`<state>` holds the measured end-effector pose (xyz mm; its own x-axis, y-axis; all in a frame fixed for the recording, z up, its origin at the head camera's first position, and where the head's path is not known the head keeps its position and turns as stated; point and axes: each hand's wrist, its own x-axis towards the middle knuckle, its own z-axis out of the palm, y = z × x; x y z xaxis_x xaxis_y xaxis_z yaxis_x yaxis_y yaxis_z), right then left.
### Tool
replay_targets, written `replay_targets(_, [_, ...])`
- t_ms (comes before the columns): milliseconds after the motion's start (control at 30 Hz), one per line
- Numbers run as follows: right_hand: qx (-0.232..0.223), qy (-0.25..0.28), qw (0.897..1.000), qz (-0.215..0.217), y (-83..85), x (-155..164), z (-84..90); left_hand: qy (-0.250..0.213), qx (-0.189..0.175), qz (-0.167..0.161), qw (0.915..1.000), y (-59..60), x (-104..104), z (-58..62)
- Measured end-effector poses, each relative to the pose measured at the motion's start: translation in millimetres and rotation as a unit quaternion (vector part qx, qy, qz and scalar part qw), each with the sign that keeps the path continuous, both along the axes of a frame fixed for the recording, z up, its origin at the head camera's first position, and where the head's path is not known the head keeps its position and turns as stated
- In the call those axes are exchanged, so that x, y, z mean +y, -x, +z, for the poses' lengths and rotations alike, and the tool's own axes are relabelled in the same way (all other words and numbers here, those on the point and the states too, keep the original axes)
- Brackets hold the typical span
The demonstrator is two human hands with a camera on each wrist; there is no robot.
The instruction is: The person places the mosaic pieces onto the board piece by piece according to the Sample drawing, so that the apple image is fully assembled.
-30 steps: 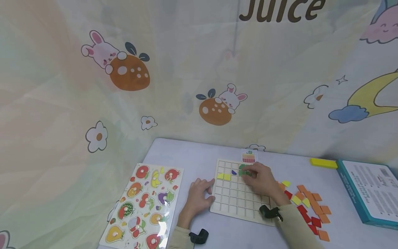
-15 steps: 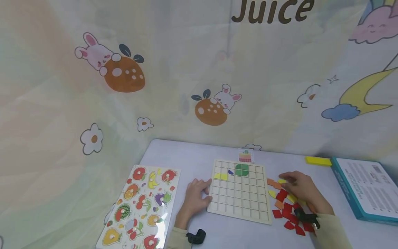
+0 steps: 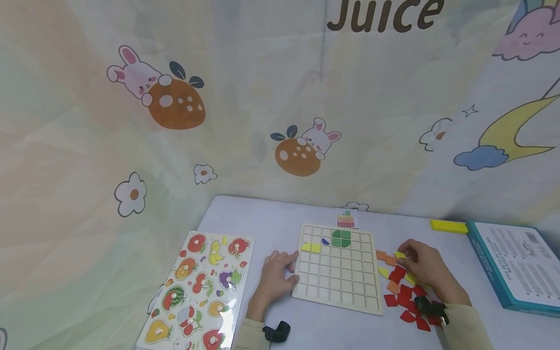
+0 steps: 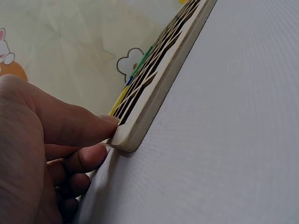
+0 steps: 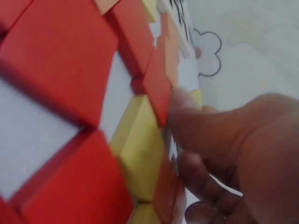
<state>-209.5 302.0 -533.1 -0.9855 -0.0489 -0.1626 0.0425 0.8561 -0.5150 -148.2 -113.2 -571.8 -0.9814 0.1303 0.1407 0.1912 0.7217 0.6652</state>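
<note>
A pale gridded board (image 3: 325,287) lies mid-table, bearing two yellow squares (image 3: 311,248), a small blue piece (image 3: 325,241) and a green rounded shape (image 3: 341,238) made of several tiles. Thumb and forefinger of my left hand (image 3: 273,277) touch the board's left edge; in the left wrist view the thumb (image 4: 93,126) rests at the board's corner. To the right of the board, my right hand (image 3: 426,265) pinches a yellow tile (image 3: 399,254) between thumb and forefinger, at the far side of the loose tiles. In the right wrist view the thumb (image 5: 191,112) mostly covers that tile.
Loose red tiles (image 3: 407,299), orange tiles (image 3: 382,255) and yellow ones lie right of the board. A picture card (image 3: 347,219) stands behind it. A fruit puzzle (image 3: 175,330) is at left; a teal-edged box (image 3: 512,262) and yellow bar (image 3: 448,226) are at right.
My right hand has left the green tiles on the board and moved right to the loose tiles, taking hold of a yellow one. The left hand has stayed at the board's edge.
</note>
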Motion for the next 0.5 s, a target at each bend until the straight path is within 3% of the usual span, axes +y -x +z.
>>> replay_targets(300, [0.010,0.018,1.000,0.006,-3.9,3.1,-3.8,0.007,0.003,-0.002,1.0000,1.1,-0.8,-2.4])
replay_targets(500, [0.052,0.041,0.998,-0.012,-6.0,-1.7,-2.1,0.008,-0.001,-0.003,1.0000,0.8,-0.5,-1.4])
